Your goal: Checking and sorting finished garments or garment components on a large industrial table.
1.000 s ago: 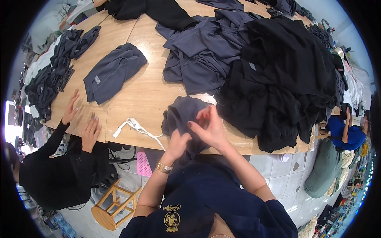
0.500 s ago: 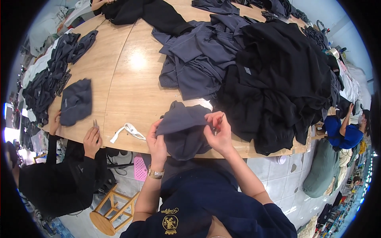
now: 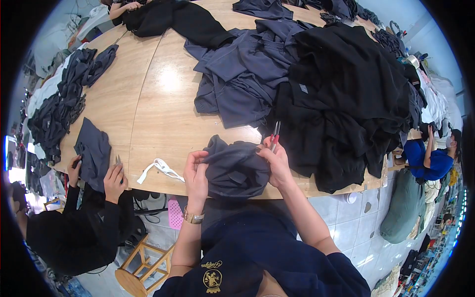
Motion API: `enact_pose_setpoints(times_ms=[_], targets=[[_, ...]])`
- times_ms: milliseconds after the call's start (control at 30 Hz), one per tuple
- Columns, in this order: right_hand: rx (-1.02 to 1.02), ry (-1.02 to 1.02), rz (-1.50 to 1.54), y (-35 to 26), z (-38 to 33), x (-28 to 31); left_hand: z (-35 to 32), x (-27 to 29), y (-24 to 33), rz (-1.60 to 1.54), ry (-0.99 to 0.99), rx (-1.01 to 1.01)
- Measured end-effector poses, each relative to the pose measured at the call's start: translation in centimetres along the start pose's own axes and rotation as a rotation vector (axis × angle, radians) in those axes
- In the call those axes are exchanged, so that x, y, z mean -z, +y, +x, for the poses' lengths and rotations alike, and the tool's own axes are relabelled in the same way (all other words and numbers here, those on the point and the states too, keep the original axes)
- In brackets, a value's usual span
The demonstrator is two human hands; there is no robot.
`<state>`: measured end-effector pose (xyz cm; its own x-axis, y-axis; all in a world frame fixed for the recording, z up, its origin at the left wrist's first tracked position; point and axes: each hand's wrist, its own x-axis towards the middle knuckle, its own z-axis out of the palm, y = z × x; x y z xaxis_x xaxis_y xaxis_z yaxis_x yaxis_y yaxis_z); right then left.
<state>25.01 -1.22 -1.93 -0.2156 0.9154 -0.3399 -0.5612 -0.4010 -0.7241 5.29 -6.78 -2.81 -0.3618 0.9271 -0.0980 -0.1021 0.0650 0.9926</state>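
A dark grey piece of cloth (image 3: pixel 236 171), bunched into a rounded shape, is held at the table's near edge. My left hand (image 3: pixel 197 177) pinches its left edge between thumb and fingers. On the opposite side, my right hand (image 3: pixel 278 167) grips the cloth's upper right edge with thumb and fingertips. That same hand also keeps thread snips (image 3: pixel 275 136) with red handles, their blades pointing up and away from the cloth. What kind of garment the cloth belongs to cannot be made out.
Heaps of grey garments (image 3: pixel 242 74) and black garments (image 3: pixel 346 99) lie beyond my hands. A white cord (image 3: pixel 159 169) rests to the left on the wooden table (image 3: pixel 163 109). Leftward, a co-worker's hands hold grey cloth (image 3: pixel 94 154) and snips. A wooden stool (image 3: pixel 143 270) stands below.
The cloth's raised flap has come down and its inner folds now face up. My right hand has turned, bringing the snips upright. The co-worker's cloth has shifted toward the table's near edge.
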Motion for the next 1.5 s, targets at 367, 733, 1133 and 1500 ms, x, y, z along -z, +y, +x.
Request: enact_pose_setpoints(times_ms=[367, 733, 1133, 1500], targets=[[0.025, 0.032, -0.063, -1.0, -0.1, -0.7, 0.6, 0.0, 0.9, -0.065, -0.046, 0.029], [0.711, -0.004, -0.406, -8.5, 0.1, 0.0, 2.0, 0.1, 1.7, 0.122, -0.024, -0.018], [0.809, -0.105, -0.236, -14.1, -3.0, -2.1, 4.4, -2.9, -4.9, 0.154, -0.448, 0.279], [1.128, -0.158, -0.307, -21.0, -5.4, -2.6, 5.1, -1.0, 6.4, 0.342, 0.095, -0.71]])
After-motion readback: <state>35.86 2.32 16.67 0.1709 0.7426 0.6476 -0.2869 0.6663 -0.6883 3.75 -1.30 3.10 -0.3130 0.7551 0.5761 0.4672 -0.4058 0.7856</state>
